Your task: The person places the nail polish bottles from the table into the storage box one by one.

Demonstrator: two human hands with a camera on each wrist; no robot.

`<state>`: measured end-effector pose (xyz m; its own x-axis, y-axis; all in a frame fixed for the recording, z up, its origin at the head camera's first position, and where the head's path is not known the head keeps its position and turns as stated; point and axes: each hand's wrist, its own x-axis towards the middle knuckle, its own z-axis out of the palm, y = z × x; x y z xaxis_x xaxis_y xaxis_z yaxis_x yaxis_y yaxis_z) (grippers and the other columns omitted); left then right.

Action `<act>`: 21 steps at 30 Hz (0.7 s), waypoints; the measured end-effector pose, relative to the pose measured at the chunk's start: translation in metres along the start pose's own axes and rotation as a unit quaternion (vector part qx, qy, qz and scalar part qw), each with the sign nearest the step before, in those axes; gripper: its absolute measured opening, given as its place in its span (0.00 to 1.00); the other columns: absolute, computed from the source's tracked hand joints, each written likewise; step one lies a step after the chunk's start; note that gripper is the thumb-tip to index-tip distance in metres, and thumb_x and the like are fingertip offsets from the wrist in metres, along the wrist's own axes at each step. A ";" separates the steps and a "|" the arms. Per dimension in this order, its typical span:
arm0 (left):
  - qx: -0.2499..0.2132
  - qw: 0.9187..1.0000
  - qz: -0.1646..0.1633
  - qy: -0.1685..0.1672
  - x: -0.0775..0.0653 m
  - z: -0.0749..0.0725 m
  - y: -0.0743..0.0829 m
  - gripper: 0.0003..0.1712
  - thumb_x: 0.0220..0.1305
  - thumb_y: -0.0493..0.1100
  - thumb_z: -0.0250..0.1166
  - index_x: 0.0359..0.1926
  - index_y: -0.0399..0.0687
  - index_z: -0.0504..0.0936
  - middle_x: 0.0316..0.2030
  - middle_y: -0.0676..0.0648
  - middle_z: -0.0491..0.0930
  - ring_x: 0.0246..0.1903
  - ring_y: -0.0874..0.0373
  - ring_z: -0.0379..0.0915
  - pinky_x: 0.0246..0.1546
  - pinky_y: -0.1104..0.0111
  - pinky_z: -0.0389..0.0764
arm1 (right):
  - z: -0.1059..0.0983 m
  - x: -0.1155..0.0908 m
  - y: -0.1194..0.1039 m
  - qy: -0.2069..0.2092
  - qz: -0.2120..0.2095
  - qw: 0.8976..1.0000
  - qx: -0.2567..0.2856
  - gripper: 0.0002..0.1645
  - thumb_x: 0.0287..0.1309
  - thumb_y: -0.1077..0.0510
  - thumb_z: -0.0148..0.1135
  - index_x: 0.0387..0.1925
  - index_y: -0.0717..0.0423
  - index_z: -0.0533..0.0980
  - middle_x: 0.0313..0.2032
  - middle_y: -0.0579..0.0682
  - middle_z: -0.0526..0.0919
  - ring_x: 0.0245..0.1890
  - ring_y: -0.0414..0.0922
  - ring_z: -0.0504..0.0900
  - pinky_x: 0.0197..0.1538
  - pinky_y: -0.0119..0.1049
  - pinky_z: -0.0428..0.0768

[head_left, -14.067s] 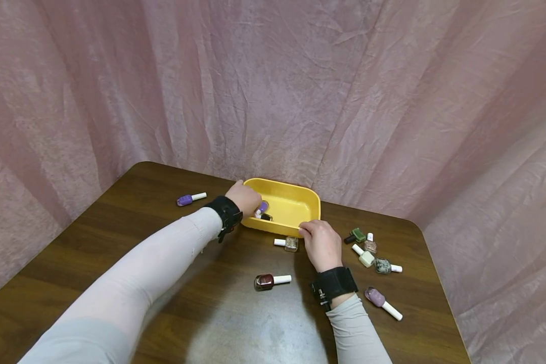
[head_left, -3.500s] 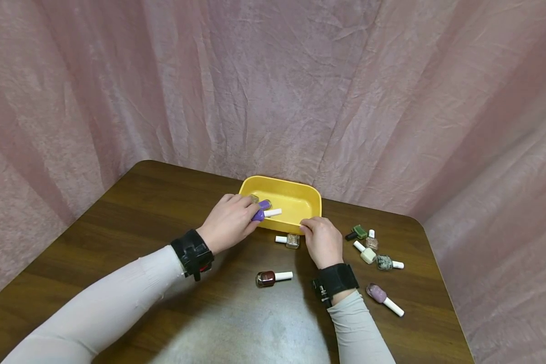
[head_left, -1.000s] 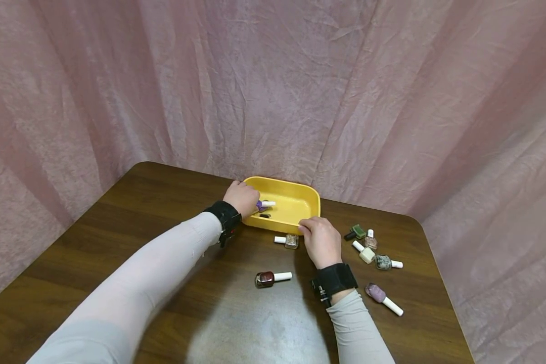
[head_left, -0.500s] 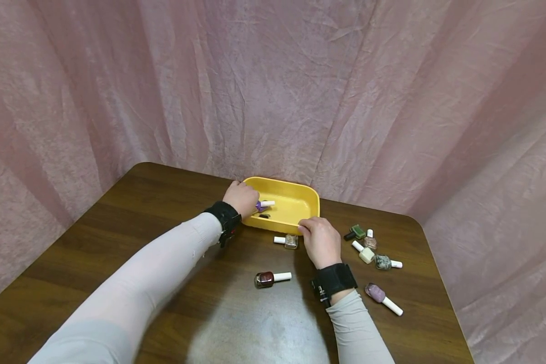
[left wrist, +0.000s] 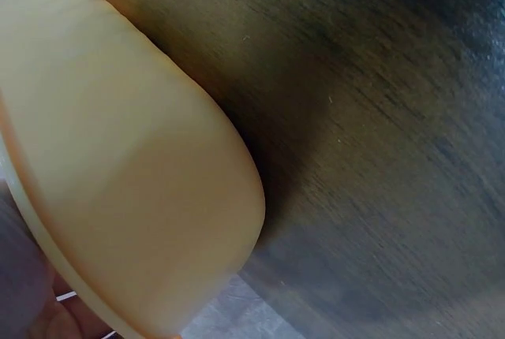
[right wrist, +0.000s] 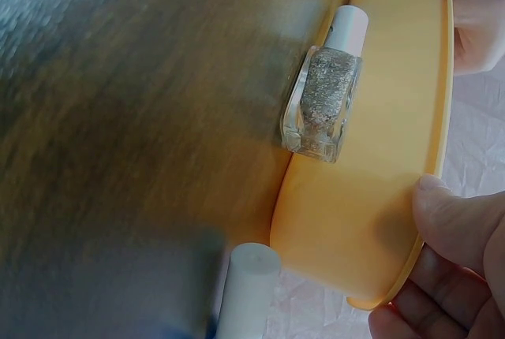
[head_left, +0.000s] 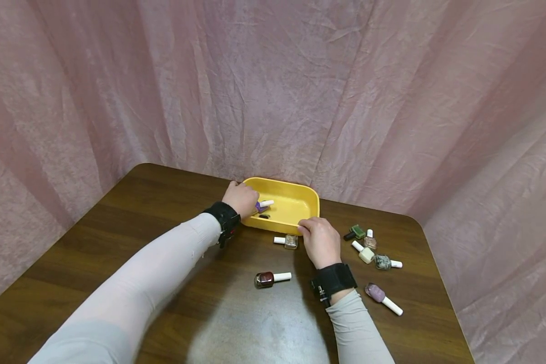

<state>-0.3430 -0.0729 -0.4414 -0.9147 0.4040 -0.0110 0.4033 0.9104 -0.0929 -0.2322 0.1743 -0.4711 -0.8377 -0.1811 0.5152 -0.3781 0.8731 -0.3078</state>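
Observation:
My left hand (head_left: 242, 199) reaches over the left end of a yellow plastic bin (head_left: 316, 210), fingers down inside it. It holds a purple nail polish bottle (head_left: 265, 203), whose white cap sticks out to the right; the fingertips are mostly hidden. A dark cap (head_left: 264, 216) lies below it in the bin. In the left wrist view the bin's outer wall (left wrist: 150, 158) covers most of the hand. My right hand (head_left: 322, 241) pinches the bin's front rim near the right corner, thumb (right wrist: 442, 213) outside and fingers curled underneath, as the right wrist view shows.
A glitter nail polish bottle (head_left: 291, 242) lies just in front of the bin, a dark red one (head_left: 265, 279) nearer. To the right lie green (head_left: 357, 231), copper glitter (head_left: 370, 243), pale green (head_left: 366, 255), black-and-white speckled (head_left: 383, 262) and lilac bottles (head_left: 375, 292). A pink curtain (head_left: 273, 91) hangs behind.
The purple bottle from the table's left side has come into the bin with my left hand. Over the last second its cap shifts only slightly; my right hand stays at the rim.

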 end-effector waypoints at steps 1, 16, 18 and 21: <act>-0.003 1.000 0.002 0.004 -0.001 0.000 0.000 0.11 0.75 0.51 0.72 0.42 0.49 0.89 0.41 0.47 0.88 0.48 0.45 0.82 0.61 0.43 0.73 | 0.000 0.000 0.000 0.000 0.000 1.000 0.000 0.04 0.66 0.60 0.78 0.42 0.54 0.92 0.37 0.49 0.91 0.44 0.54 0.89 0.43 0.54 0.87; -0.015 0.999 0.018 0.045 -0.007 -0.004 0.000 0.18 0.76 0.53 0.73 0.54 0.46 0.91 0.52 0.43 0.87 0.56 0.40 0.81 0.63 0.41 0.74 | 0.002 0.001 0.004 0.002 0.000 1.000 -0.004 0.03 0.67 0.60 0.78 0.41 0.54 0.92 0.38 0.50 0.91 0.45 0.56 0.89 0.44 0.54 0.87; -0.015 0.998 0.017 0.052 -0.008 -0.004 -0.001 0.20 0.78 0.54 0.71 0.57 0.45 0.90 0.55 0.42 0.87 0.59 0.39 0.80 0.65 0.42 0.74 | 0.002 0.002 0.003 0.000 0.001 1.000 -0.003 0.03 0.68 0.60 0.77 0.41 0.54 0.92 0.38 0.50 0.91 0.45 0.56 0.89 0.45 0.55 0.86; -0.023 0.998 0.015 0.062 -0.010 -0.004 -0.002 0.23 0.79 0.56 0.69 0.61 0.45 0.88 0.60 0.42 0.85 0.65 0.39 0.76 0.69 0.42 0.72 | 0.002 0.003 0.003 -0.001 0.001 1.000 -0.003 0.03 0.68 0.59 0.77 0.42 0.54 0.92 0.38 0.50 0.91 0.45 0.56 0.88 0.44 0.55 0.86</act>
<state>-0.3347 -0.0783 -0.4374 -0.8934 0.4356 0.1097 0.4329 0.9001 -0.0485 -0.2366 0.1753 -0.4721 -0.8388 -0.1803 0.5137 -0.3744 0.8761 -0.3037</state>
